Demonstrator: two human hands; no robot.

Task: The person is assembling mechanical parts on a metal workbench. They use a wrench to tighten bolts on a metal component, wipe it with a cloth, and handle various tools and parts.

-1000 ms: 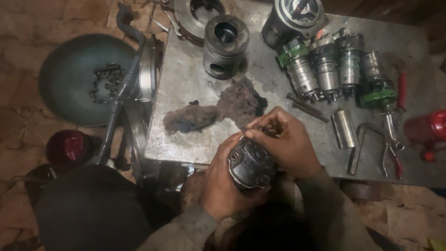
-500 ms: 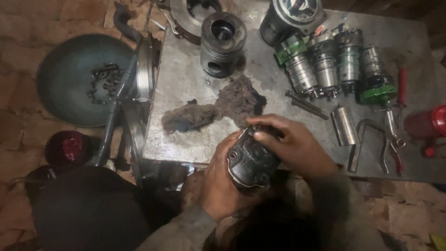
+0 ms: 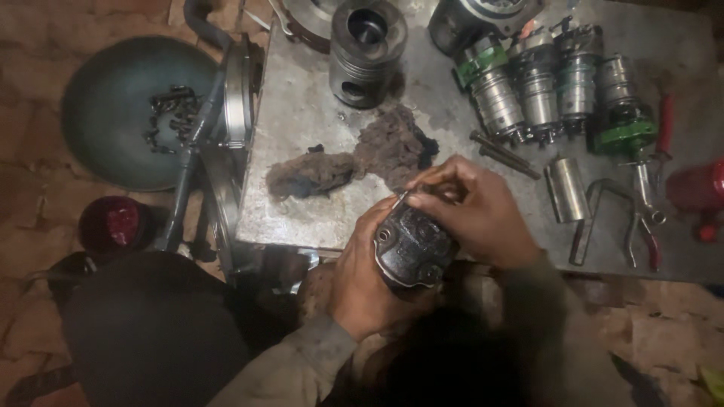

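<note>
Behind both hands gripping one dark casting [image 3: 411,252], four cylindrical assemblies [image 3: 558,87].

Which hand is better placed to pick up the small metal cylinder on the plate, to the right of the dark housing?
Right, probably. The right hand is on top of the dark housing, nearer the metal cylinder, and pinches only a thin tool. The left hand cradles the housing from below, supporting it.
</note>
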